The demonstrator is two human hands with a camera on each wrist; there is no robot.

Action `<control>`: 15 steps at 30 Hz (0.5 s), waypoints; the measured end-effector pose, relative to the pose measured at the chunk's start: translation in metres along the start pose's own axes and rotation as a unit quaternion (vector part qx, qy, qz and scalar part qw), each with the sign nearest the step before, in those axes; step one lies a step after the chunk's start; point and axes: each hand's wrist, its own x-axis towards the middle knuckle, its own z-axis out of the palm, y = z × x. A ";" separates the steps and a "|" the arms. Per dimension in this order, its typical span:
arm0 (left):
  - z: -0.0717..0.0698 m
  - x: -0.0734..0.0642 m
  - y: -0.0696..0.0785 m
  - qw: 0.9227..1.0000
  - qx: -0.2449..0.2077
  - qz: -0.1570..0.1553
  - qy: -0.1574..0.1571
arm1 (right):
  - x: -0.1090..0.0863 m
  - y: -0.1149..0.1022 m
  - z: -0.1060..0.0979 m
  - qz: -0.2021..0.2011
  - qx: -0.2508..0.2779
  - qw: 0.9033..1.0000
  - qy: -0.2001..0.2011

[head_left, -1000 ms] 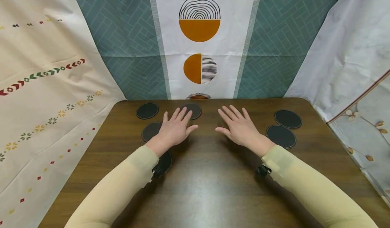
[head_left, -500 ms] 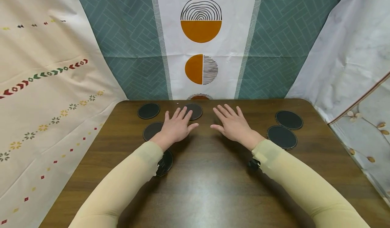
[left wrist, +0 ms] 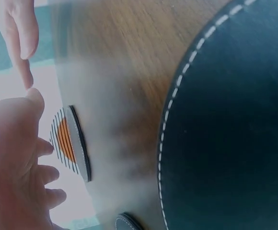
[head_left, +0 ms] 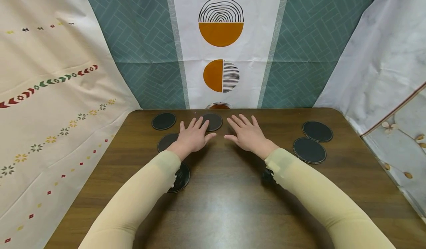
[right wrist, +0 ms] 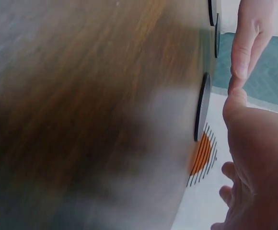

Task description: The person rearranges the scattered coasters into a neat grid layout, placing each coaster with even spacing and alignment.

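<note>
Several black round coasters with stitched edges lie on the brown table. My left hand (head_left: pixel 192 140) is above the table, palm down with fingers spread and nothing held. Its fingertips overlap the back middle coaster (head_left: pixel 213 122) in the head view. Partly behind this hand and its sleeve are a left coaster (head_left: pixel 166 141) and a nearer coaster (head_left: pixel 183 177); the latter looks large as a stitched coaster (left wrist: pixel 230 124) in the left wrist view. My right hand (head_left: pixel 249 135), also empty with fingers extended, is above the table right of the back middle coaster.
A back-left coaster (head_left: pixel 164 121) lies near the table's far edge. On the right, a far coaster (head_left: pixel 317 131) and a near coaster (head_left: pixel 310 151) lie edge to edge. Patterned cloths hang behind the table (head_left: pixel 219 204) and along both sides.
My right hand has moved left, closer to my left hand and the back middle coaster. My left hand has hardly moved, and the coasters lie as before.
</note>
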 end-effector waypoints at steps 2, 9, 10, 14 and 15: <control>0.001 0.001 0.000 1.000 -0.003 -0.002 -0.001 | 0.003 -0.004 0.001 -0.004 0.001 1.000 -0.002; 0.001 0.005 0.001 1.000 -0.005 -0.010 -0.008 | 0.013 -0.011 0.007 -0.008 -0.008 1.000 -0.017; 0.002 0.006 0.001 1.000 -0.005 -0.012 -0.007 | 0.014 -0.011 0.007 -0.007 -0.009 1.000 -0.019; 0.005 0.008 -0.002 1.000 -0.003 -0.021 -0.008 | 0.019 -0.013 0.010 -0.006 -0.006 1.000 -0.020; 0.005 0.009 -0.003 1.000 -0.004 -0.023 -0.010 | 0.020 -0.013 0.010 -0.006 -0.004 1.000 -0.022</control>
